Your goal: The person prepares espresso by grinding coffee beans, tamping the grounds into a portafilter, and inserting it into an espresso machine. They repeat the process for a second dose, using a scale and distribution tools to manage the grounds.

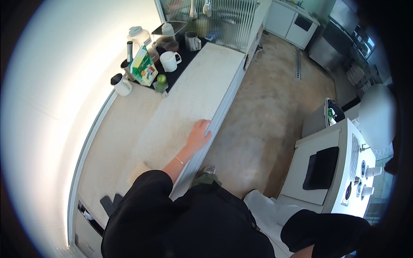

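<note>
My left hand (pixel 198 137) rests at the front edge of a long pale countertop (pixel 155 129). Its thumb lies over the edge, apart from the curled fingers, and nothing shows in its grasp. My right hand is out of view. Farther along the counter, a black mat (pixel 185 63) bears a white pitcher (pixel 169 61), a steel pitcher (pixel 192 42) and a green-and-white pouch (pixel 143 69). Near the mat's front corner stands a small green-topped bottle (pixel 161 83). A white jug with a dark top (pixel 122 85) stands by the wall.
A ribbed glass screen (pixel 222 25) stands at the counter's far end. Across the brown floor (pixel 258 129) are a bin (pixel 314 117) and a white cabinet with a dark cloth (pixel 322 167). Pale trousers (pixel 267 206), apparently another person's, are close at right.
</note>
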### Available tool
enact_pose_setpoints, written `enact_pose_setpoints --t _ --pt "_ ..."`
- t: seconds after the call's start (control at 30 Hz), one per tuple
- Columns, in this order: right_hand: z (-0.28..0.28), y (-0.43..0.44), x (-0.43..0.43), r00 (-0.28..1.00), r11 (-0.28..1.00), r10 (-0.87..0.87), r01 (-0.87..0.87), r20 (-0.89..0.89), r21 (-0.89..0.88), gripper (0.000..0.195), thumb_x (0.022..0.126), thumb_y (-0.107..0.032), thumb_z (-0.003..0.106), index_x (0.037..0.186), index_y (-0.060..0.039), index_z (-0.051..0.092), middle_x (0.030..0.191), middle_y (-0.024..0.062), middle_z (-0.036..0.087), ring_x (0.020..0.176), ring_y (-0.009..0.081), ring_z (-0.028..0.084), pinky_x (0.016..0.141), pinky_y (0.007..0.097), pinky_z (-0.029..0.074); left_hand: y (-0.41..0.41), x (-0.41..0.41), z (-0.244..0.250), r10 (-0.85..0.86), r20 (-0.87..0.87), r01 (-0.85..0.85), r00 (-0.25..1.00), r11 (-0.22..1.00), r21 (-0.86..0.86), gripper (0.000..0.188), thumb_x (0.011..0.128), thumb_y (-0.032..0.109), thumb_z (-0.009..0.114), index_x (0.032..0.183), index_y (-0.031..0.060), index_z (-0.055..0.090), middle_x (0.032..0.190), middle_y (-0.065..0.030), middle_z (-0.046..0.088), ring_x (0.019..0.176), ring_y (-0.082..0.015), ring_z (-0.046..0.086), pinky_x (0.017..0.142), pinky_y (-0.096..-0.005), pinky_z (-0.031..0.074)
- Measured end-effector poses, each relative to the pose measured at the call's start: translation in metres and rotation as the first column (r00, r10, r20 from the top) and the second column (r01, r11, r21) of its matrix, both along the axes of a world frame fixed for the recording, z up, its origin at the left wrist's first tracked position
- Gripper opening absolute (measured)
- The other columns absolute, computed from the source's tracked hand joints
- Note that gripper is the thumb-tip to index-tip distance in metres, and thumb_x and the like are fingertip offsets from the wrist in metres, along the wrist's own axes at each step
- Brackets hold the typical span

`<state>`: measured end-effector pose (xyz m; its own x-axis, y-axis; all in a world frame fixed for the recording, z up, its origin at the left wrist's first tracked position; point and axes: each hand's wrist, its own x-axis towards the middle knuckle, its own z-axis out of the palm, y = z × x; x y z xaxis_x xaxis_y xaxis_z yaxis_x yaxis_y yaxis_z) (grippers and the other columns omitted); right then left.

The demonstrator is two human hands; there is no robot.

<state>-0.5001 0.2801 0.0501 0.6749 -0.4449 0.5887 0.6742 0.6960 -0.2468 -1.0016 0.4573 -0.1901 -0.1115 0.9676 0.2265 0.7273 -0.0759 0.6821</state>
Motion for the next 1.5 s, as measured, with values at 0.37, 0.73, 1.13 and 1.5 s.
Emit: enact_pose_setpoints --t 0.37,0.73,1.13,1.5 --pt "0.010 0.013 -0.039 0.970 0.971 -0.239 0.239 -0.041 -0.012 0.014 0.078 -0.007 0.056 0.076 0.0052 0.050 0.081 0.0173 0.053 0.079 0.0323 0.057 0.079 0.0465 0.047 -0.022 0.046 -0.039 0.058 0.039 -0.013 0.998 0.704 -0.710 0.090 0.076 0.030 0.060 0.133 -0.0092 0.003 0.138 -0.0322 0.006 0.130 -0.0423 0.006 0.106 -0.0454 0.012" --pt "0.016 -0.084 -0.084 0.770 0.777 -0.618 0.629 -0.156 0.028 0.021 0.086 -0.017 0.047 0.080 0.0032 0.050 0.087 0.0151 0.053 0.092 0.0284 0.053 0.091 0.0431 0.040 0.012 0.046 -0.087 0.482 0.059 -0.279 0.874 0.599 -0.751 0.100 0.070 0.032 0.065 0.134 -0.0074 -0.001 0.141 -0.0267 0.006 0.132 -0.0369 0.004 0.105 -0.0500 0.005" --pt "-0.006 -0.193 -0.083 0.573 0.570 -0.792 0.817 -0.211 0.081 0.018 0.083 -0.012 0.055 0.085 0.0044 0.048 0.086 0.0186 0.055 0.091 0.0355 0.055 0.090 0.0484 0.042 0.045 0.056 -0.107 0.498 -0.360 -0.578 0.789 0.403 -0.709 0.100 0.071 0.041 0.061 0.139 0.0059 -0.002 0.138 -0.0308 0.001 0.128 -0.0422 0.004 0.101 -0.0544 0.009" --pt "-0.040 -0.254 -0.063 0.451 0.498 -0.809 0.867 -0.377 -0.031 0.022 0.085 -0.014 0.052 0.086 0.0082 0.050 0.093 0.0209 0.057 0.093 0.0294 0.058 0.088 0.0375 0.045 0.062 0.426 -0.010 -0.761 0.139 0.721 0.633 0.646 0.249 0.073 0.066 0.010 0.063 0.130 0.0031 0.028 0.134 -0.0212 0.024 0.125 -0.0355 0.022 0.103 -0.0440 0.018"
